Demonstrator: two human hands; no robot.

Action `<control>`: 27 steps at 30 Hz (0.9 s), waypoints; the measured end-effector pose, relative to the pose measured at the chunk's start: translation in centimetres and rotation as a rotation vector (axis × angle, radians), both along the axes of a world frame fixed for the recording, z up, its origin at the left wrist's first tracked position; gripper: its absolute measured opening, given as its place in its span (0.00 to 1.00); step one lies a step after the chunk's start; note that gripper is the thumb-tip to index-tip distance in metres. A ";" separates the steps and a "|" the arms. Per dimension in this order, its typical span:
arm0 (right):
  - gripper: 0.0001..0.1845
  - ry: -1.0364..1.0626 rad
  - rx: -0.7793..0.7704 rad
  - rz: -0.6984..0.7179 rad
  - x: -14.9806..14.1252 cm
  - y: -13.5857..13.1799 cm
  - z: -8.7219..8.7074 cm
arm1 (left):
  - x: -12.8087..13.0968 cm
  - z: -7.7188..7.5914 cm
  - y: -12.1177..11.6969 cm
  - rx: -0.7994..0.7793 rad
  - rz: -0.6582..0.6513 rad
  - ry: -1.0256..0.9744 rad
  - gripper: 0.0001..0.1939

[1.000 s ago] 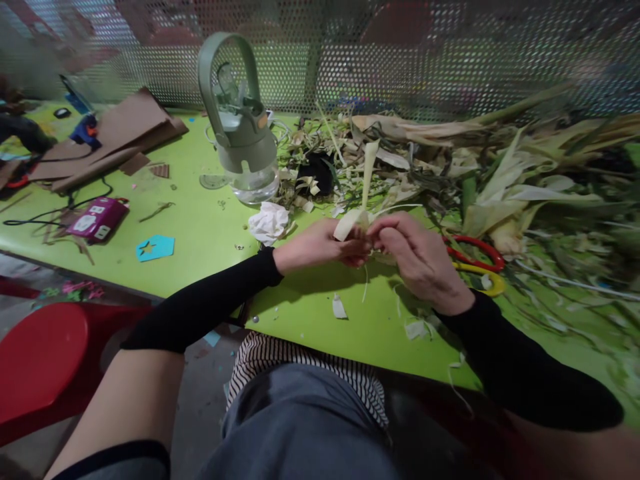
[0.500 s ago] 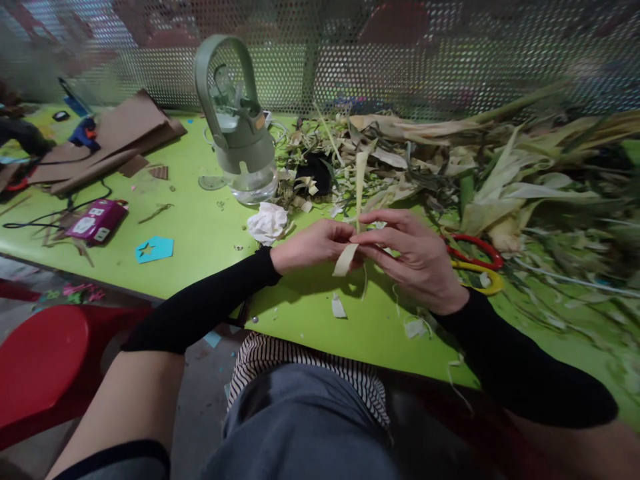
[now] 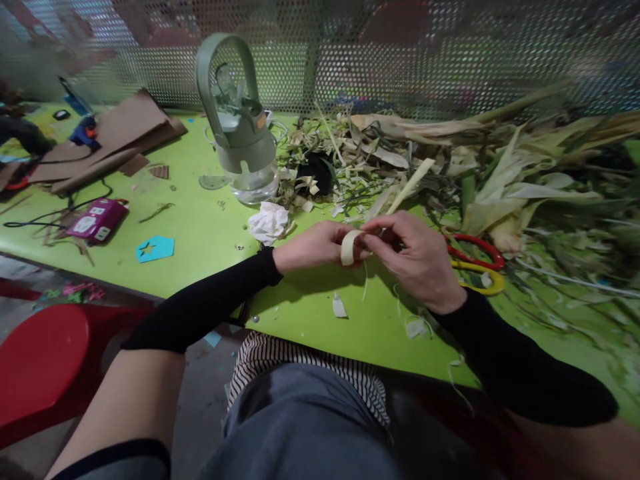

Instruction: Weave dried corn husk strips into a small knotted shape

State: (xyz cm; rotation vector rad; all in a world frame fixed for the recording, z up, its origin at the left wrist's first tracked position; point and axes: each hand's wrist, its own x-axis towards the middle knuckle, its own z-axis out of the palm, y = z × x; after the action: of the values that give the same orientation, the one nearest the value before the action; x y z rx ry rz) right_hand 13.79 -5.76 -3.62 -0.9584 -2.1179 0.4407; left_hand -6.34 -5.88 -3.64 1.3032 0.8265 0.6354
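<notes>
A pale strip point(image 3: 349, 248) curls in a loop between the two hands, above the desk point(image 3: 300, 303). The left hand point(image 3: 320, 247) pinches it on one side; the right hand point(image 3: 417, 263) pinches it with thumb and forefinger on the other.

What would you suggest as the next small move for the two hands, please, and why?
I would perhaps have the right hand gently draw the pale husk strip snug while the left hand steadies it, because the strip bows out in a loose curl where the two hands meet.
</notes>
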 end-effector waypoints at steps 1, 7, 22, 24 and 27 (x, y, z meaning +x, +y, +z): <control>0.01 0.006 -0.008 -0.028 0.0 -0.1 0.0 | 0.0 0.1 0.0 0.011 0.009 0.004 0.17; 0.14 0.138 0.036 0.009 -0.1 -0.2 -0.8 | 0.2 0.2 -0.2 -0.122 0.056 -0.089 0.21; 0.39 0.151 -0.105 0.120 0.2 0.1 -0.8 | 0.4 -0.7 -0.3 -0.200 0.032 -0.198 0.06; 0.39 0.133 -0.115 0.103 0.1 -0.3 -0.2 | 0.4 -0.9 -0.3 -0.206 0.014 -0.207 0.05; 0.38 0.160 -0.113 0.092 0.2 -0.7 0.8 | 0.4 -1.1 -0.2 -0.256 0.011 -0.208 0.05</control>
State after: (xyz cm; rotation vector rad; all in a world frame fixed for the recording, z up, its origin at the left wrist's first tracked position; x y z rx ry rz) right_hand 14.03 -6.47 -2.83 -0.8611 -2.0138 0.6676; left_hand -5.94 -6.04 -4.76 0.9839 0.7187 0.6392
